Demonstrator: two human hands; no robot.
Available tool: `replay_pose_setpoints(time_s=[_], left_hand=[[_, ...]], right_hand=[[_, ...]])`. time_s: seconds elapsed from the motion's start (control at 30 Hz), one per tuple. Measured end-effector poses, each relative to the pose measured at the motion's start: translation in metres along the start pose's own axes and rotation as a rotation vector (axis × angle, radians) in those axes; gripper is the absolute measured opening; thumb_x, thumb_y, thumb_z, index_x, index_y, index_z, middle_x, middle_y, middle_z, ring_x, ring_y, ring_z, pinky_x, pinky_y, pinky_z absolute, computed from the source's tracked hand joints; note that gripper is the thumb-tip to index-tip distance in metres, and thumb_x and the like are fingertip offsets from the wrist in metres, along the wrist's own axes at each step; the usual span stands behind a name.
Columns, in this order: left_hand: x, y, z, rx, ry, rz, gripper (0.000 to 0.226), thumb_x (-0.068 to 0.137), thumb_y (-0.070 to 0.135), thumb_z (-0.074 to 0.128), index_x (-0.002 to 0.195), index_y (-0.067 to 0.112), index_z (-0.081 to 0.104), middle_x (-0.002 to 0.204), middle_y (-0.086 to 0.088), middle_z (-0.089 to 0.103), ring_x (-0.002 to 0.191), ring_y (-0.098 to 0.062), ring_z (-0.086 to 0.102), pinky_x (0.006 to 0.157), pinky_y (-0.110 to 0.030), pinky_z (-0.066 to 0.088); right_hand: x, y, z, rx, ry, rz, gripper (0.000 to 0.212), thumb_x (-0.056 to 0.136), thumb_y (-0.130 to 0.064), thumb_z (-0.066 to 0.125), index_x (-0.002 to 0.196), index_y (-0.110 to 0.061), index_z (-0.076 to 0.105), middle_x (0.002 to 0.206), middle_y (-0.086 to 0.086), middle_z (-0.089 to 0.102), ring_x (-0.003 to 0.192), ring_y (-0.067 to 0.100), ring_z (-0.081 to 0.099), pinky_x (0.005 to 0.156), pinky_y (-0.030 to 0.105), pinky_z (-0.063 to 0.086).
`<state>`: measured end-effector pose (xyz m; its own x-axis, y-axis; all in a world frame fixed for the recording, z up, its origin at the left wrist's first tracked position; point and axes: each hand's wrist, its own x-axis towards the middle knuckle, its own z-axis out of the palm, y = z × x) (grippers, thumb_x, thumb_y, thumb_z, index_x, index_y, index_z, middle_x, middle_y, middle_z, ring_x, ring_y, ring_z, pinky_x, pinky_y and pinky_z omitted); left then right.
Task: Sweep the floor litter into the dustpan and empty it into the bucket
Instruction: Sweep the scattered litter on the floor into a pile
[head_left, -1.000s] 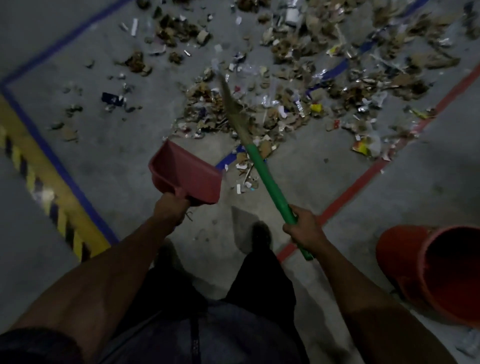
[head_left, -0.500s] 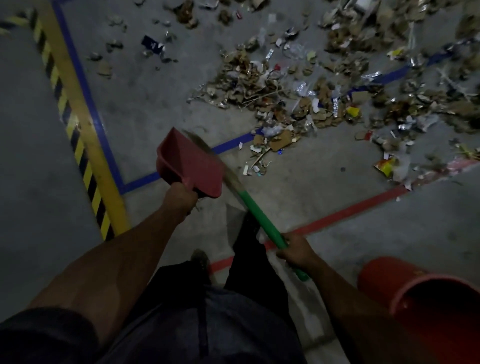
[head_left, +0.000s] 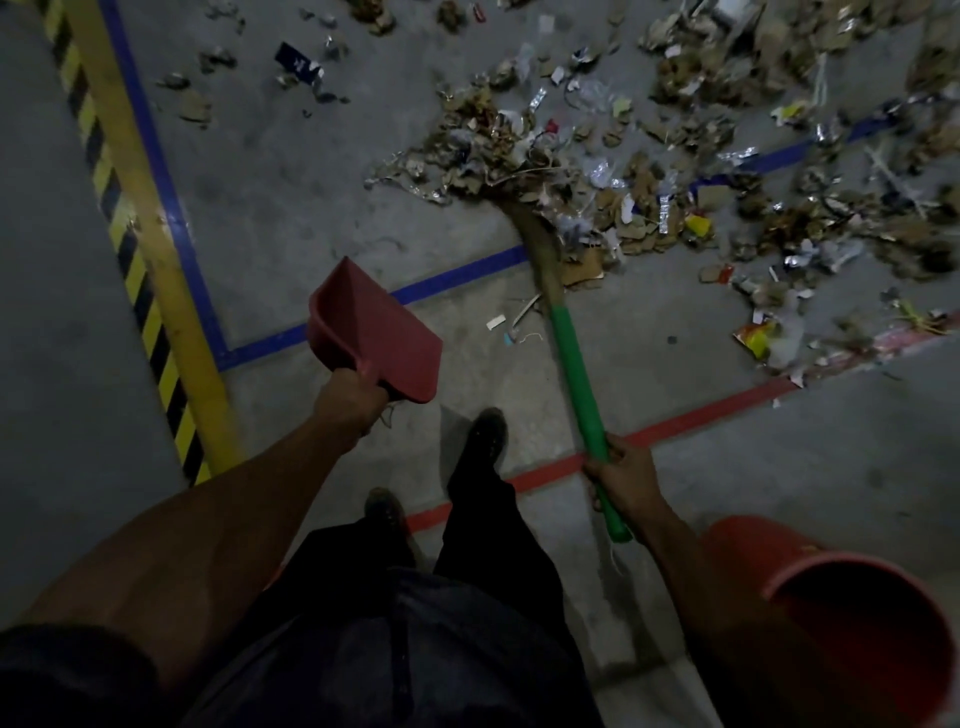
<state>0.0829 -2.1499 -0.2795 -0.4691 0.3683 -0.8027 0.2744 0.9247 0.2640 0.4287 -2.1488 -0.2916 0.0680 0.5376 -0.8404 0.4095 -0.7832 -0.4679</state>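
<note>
I have both hands occupied. My left hand (head_left: 349, 399) is clenched round the handle of the red dustpan (head_left: 379, 332), which hangs off the floor with its mouth pointing up and away toward the far left, nothing visible inside it. My right hand (head_left: 626, 480) grasps the low end of the green broom handle (head_left: 576, 384).

The relation that matters: the broom's long axis runs from my right hand up and slightly left, and its bristle head (head_left: 535, 234) lies at the near-left fringe of the litter (head_left: 649, 171). That litter spreads across the far right of the floor, straddling the blue tape line (head_left: 447, 278) and reaching the red tape line (head_left: 691, 415). So the rubbish lies ahead and to my right, nearer the broom hand; the dustpan sits left of the broom, well apart from the pile.

I judge the next move is lowering the pan's lip onto the bare concrete (head_left: 291, 197) just left of the bristles, then drawing debris leftward into it. Room is ample there; the yellow-and-black hazard stripe (head_left: 135, 270) marks the far left limit.

The orange bucket (head_left: 852, 618) stands at my near right, beside my right forearm, mouth open toward me. Emptying means swinging the pan across my legs (head_left: 483, 499), which I would do slowly.
</note>
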Motion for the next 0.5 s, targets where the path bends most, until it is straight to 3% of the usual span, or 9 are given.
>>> replay_pose_setpoints(time_s=[0.1, 0.27, 0.37, 0.5], left_hand=[[0.001, 0.005, 0.002, 0.017, -0.009, -0.009, 0.014, 0.087, 0.01, 0.058, 0.076, 0.002, 0.055, 0.063, -0.012, 0.05, 0.051, -0.022, 0.046, 0.046, -0.027, 0.035], [0.006, 0.011, 0.007, -0.007, -0.016, -0.019, 0.013, 0.086, 0.013, 0.06, 0.085, 0.001, 0.056, 0.071, -0.014, 0.052, 0.056, -0.023, 0.048, 0.051, -0.028, 0.038], [0.01, 0.014, 0.011, -0.029, -0.036, -0.009, 0.014, 0.087, 0.013, 0.059, 0.075, 0.008, 0.052, 0.069, -0.011, 0.05, 0.056, -0.021, 0.045, 0.054, -0.032, 0.039], [0.016, 0.017, 0.018, -0.077, -0.051, -0.038, 0.014, 0.085, 0.012, 0.06, 0.078, 0.002, 0.053, 0.069, -0.016, 0.05, 0.053, -0.023, 0.043, 0.053, -0.032, 0.035]], right_hand=[[-0.025, 0.015, 0.004, -0.048, -0.049, 0.026, 0.035, 0.083, 0.009, 0.061, 0.113, -0.009, 0.061, 0.059, 0.011, 0.056, 0.033, 0.012, 0.048, 0.034, 0.021, 0.04], [-0.036, 0.039, 0.004, -0.152, -0.171, 0.131, 0.043, 0.082, 0.008, 0.06, 0.122, -0.009, 0.061, 0.066, 0.013, 0.058, 0.036, 0.015, 0.05, 0.037, 0.022, 0.041], [-0.024, 0.043, 0.001, -0.112, -0.118, 0.22, 0.043, 0.082, 0.009, 0.061, 0.123, -0.003, 0.06, 0.062, 0.012, 0.058, 0.031, 0.014, 0.048, 0.034, 0.021, 0.039], [0.01, 0.03, -0.011, -0.01, -0.024, 0.248, 0.04, 0.082, 0.011, 0.061, 0.121, 0.001, 0.058, 0.055, 0.011, 0.054, 0.029, 0.015, 0.044, 0.032, 0.019, 0.037]])
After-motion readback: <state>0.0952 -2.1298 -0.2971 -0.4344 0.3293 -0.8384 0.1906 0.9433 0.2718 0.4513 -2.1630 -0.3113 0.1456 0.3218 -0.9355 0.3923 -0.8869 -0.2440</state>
